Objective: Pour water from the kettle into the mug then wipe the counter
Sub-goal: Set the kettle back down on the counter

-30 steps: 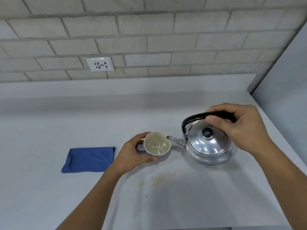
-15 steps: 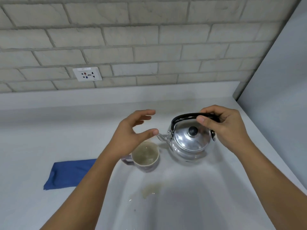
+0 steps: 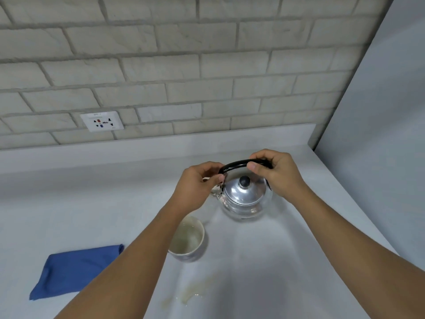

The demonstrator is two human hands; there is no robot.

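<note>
Spill [image 3: 192, 293]: yellowish wet patch near the counter's [image 3: 69, 203] front edge, just in front of the mug; it is what the wiping step is for.
Cloth [image 3: 73, 271]: blue, folded flat toward the front left of the counter, well apart from both hands, untouched and ready for the wipe.
Mug [image 3: 188, 238]: upright near the middle of the counter, liquid showing inside, free of any fingers; the left forearm passes over its left side.
Kettle [image 3: 245, 199]: steel, lid on, seated on the counter toward the back right corner, behind and right of the mug; the spout faces left, mostly hidden by the left hand.
Handle [image 3: 239, 164]: black arch standing upright over the lid, held at both ends.
Right hand [image 3: 276, 173]: fingers curled over the handle's right end, thumb pressed under it, a firm carrying grasp.
Left hand [image 3: 197, 187]: fingertips pinching the handle's left end by the spout, likely to steady the kettle or fold the handle down.
Stage: pouring looks finished; wiping not yet begun.
</note>
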